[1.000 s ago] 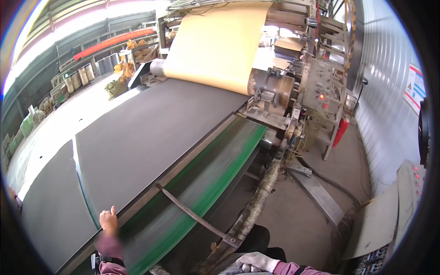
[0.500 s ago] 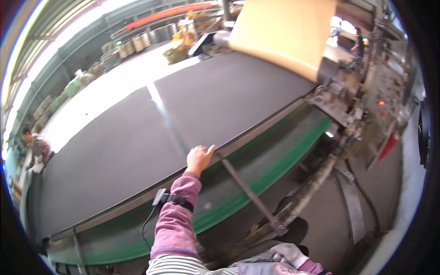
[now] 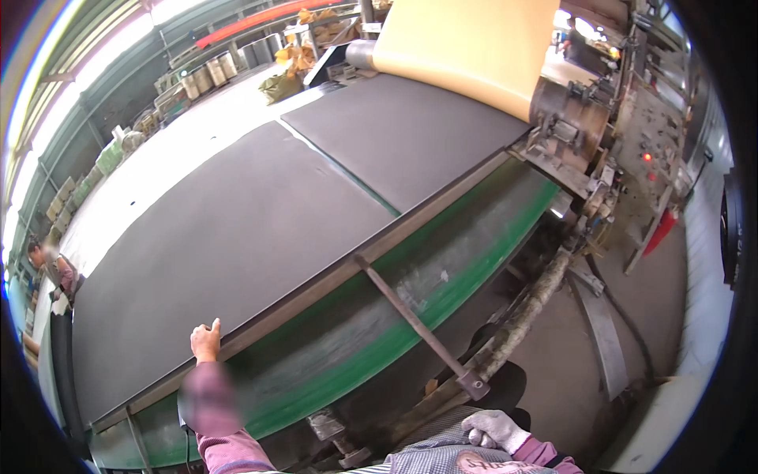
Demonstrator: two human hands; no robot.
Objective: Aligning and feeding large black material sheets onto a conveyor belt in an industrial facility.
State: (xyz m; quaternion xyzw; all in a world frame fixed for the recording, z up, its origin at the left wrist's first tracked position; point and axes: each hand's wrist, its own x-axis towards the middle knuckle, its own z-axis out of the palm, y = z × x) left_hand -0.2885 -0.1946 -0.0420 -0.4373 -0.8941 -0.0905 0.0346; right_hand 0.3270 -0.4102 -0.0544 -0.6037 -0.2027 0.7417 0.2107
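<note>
My left hand (image 3: 206,343), bare, rests on the near edge of a broad black sheet (image 3: 229,261), its thumb apart from the fingers. Close in front of my body at the lower right is my right hand (image 3: 496,430) in a pale grey glove. Its fingers are curled in, and whatever they hold, if anything, is hidden. A second black sheet (image 3: 403,134) lies farther right, with a narrow green-and-white gap (image 3: 347,175) between the two. Beyond it, a wide tan sheet (image 3: 470,51) slopes up from a dark roller.
Under the sheets runs a green-edged belt (image 3: 458,272) with a metal strut (image 3: 414,322) across it. Machinery (image 3: 572,130) with a red light stands at the right. Another person (image 3: 59,272) is at the far left end. A metal strip (image 3: 600,340) lies on the floor.
My left hand has moved left and nearer along the sheet's edge. The gap between the sheets has shifted right, toward the roller. My gloved right hand now shows more fully.
</note>
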